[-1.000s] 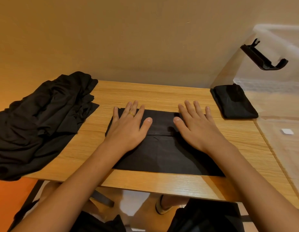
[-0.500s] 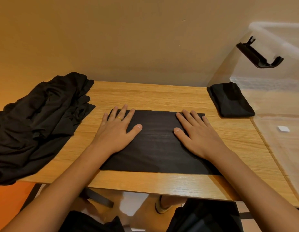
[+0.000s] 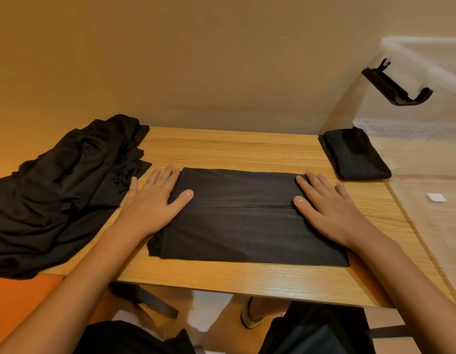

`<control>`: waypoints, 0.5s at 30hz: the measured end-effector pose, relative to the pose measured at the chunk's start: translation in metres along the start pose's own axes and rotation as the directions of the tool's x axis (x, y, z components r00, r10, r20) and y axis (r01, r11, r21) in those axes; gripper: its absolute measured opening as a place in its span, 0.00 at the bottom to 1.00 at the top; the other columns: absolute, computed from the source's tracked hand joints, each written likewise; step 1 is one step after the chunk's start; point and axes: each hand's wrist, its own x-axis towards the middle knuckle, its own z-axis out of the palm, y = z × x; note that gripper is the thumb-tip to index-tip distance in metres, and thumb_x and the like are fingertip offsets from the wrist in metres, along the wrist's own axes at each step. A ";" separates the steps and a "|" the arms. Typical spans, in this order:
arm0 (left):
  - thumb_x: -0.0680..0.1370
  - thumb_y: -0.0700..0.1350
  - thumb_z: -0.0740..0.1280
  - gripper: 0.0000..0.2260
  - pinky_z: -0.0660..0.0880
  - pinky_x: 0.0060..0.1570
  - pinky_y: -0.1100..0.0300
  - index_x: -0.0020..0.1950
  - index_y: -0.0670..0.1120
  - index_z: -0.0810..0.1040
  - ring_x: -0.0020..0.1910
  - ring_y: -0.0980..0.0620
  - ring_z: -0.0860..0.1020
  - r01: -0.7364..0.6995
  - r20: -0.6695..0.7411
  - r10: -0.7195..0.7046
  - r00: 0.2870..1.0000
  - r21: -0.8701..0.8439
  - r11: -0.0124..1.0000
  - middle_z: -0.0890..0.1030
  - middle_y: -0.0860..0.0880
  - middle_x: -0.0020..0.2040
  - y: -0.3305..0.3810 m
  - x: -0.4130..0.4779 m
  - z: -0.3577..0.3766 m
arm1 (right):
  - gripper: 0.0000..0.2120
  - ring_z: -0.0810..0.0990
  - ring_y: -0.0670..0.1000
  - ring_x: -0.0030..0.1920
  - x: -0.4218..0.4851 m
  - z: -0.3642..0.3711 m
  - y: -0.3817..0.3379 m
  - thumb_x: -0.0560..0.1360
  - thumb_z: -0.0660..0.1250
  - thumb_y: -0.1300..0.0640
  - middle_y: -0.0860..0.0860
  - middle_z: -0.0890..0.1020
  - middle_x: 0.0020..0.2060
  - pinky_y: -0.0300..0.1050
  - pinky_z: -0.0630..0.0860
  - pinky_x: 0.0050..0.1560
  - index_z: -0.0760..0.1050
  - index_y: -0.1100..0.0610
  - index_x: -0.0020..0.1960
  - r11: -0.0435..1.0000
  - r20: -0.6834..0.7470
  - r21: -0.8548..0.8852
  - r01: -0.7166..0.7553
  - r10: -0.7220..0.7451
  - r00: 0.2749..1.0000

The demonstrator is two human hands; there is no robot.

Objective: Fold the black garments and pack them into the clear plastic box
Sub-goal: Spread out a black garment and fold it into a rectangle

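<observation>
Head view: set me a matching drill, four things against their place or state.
Things:
1 pile
2 flat garment
3 bundle
4 latch

Place or state:
A high on the box
B mid table, pressed by left hand and right hand
C crumpled, left end of the table
D folded small, far right

Pairs: 1-C, 2-B, 3-D, 4-A

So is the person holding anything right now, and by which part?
Nothing is gripped. The left hand and right hand lie flat, fingers straight, pressing the left and right ends of the folded black garment.
</observation>
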 end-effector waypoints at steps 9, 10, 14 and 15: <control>0.84 0.55 0.59 0.27 0.61 0.72 0.48 0.81 0.50 0.60 0.75 0.45 0.67 -0.011 -0.202 -0.081 0.976 -0.416 0.909 0.74 0.51 0.72 0.005 0.006 -0.021 | 0.29 0.70 0.57 0.70 0.017 -0.023 0.023 0.82 0.55 0.41 0.55 0.75 0.70 0.57 0.67 0.68 0.68 0.56 0.77 0.993 -0.244 0.113 -0.041 0.067 0.967; 0.84 0.54 0.61 0.25 0.64 0.70 0.49 0.80 0.49 0.63 0.72 0.46 0.69 -0.021 -0.223 -0.083 0.971 -0.428 0.904 0.77 0.51 0.68 0.005 0.009 -0.022 | 0.27 0.71 0.58 0.67 0.021 -0.024 0.020 0.82 0.55 0.41 0.56 0.77 0.66 0.57 0.68 0.64 0.72 0.55 0.74 0.997 -0.261 0.051 -0.063 0.074 0.962; 0.84 0.51 0.60 0.20 0.69 0.63 0.54 0.75 0.48 0.72 0.65 0.46 0.76 -0.006 -0.273 -0.145 0.951 -0.487 0.873 0.81 0.48 0.61 0.003 0.023 -0.025 | 0.22 0.72 0.57 0.61 0.033 -0.025 0.012 0.80 0.59 0.39 0.55 0.77 0.58 0.55 0.70 0.59 0.79 0.53 0.63 0.994 -0.246 0.043 -0.101 0.109 0.963; 0.84 0.52 0.60 0.19 0.69 0.61 0.55 0.73 0.47 0.74 0.65 0.47 0.76 -0.012 -0.260 -0.133 0.956 -0.489 0.872 0.81 0.48 0.62 0.004 0.025 -0.027 | 0.21 0.72 0.57 0.60 0.036 -0.023 0.013 0.80 0.61 0.40 0.55 0.77 0.57 0.55 0.71 0.59 0.79 0.53 0.62 0.992 -0.250 0.072 -0.105 0.120 0.961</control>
